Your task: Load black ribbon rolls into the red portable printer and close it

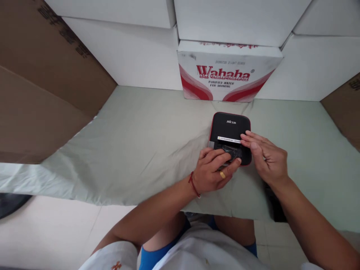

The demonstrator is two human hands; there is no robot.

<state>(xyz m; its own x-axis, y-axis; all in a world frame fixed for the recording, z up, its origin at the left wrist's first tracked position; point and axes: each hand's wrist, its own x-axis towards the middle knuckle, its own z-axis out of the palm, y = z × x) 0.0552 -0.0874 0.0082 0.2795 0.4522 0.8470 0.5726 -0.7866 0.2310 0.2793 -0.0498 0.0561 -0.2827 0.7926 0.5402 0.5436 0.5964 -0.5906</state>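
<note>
A square black device [231,125] with rounded corners and a red edge lies flat on the cloth. A white label strip [229,140] crosses its top, above a recess on the near side. In that recess sits a dark, shiny piece [234,151] that looks wrapped in clear plastic. The fingers of my left hand [213,168] are bent around this piece, with the fingertips pressing on it; they hide part of the recess. My right hand [266,155] grips the device's right edge, fingertips on top near the label's end and thumb beside them.
A pale green cloth [135,142] covers the table. Behind the device stands a white and red Wahaha water carton [229,73], backed by stacked white boxes [123,52]. Brown cardboard [50,90] rises at the left. A black object [275,204] lies partly under my right forearm.
</note>
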